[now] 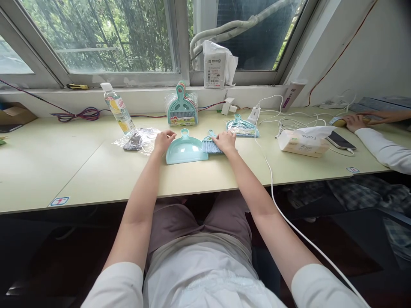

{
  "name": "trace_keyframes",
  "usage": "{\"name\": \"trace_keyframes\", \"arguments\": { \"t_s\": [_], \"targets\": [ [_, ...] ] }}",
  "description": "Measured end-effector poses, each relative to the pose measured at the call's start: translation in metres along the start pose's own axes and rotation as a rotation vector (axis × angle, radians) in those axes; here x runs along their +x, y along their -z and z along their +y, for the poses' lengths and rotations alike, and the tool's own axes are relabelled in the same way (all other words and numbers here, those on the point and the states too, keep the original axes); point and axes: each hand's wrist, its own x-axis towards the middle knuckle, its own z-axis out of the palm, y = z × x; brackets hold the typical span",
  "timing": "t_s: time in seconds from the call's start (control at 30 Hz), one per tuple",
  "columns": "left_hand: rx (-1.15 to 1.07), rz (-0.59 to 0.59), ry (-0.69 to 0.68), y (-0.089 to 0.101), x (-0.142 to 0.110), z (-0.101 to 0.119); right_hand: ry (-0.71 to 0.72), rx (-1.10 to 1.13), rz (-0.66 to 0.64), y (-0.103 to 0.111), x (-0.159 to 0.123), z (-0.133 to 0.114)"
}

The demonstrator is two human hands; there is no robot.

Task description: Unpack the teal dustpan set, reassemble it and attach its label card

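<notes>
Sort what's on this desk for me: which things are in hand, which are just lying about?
In hand: teal dustpan at left hand; small brush under right hand.

Lying about: packaged dustpan sets; bottle; empty wrapper; tissue box; phone; white cables.

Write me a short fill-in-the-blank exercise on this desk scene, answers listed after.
1. The left hand rests on the handle end of the mint-green ____.
2. The right hand rests on the small ____ with blue bristles.
3. The tissue box lies to the ____ of both hands.

Answers: dustpan; brush; right
</notes>
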Motion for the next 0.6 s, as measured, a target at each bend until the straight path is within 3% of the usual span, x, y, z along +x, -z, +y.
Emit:
{"name": "trace_keyframes", "arguments": {
  "t_s": [0.17, 0.33, 0.53, 0.6],
  "targets": [
    [0.029, -0.097, -0.063, -0.004, 0.000, -0.005, -0.031, 0.039, -0.048, -0.001, -0.001, -0.003],
    [0.054, -0.095, -0.049, -0.006, 0.000, -0.006, -0.045, 0.105, -0.089, 0.002, -0.003, -0.008],
    [0.104, -0.021, 0.027, -0.006, 0.002, -0.005, -0.138, 0.357, 0.054, 0.012, 0.001, -0.006],
    [0.108, -0.045, 0.036, -0.005, -0.001, -0.001, -0.130, 0.393, 0.118, 0.015, 0.001, -0.007]
  ]
}}
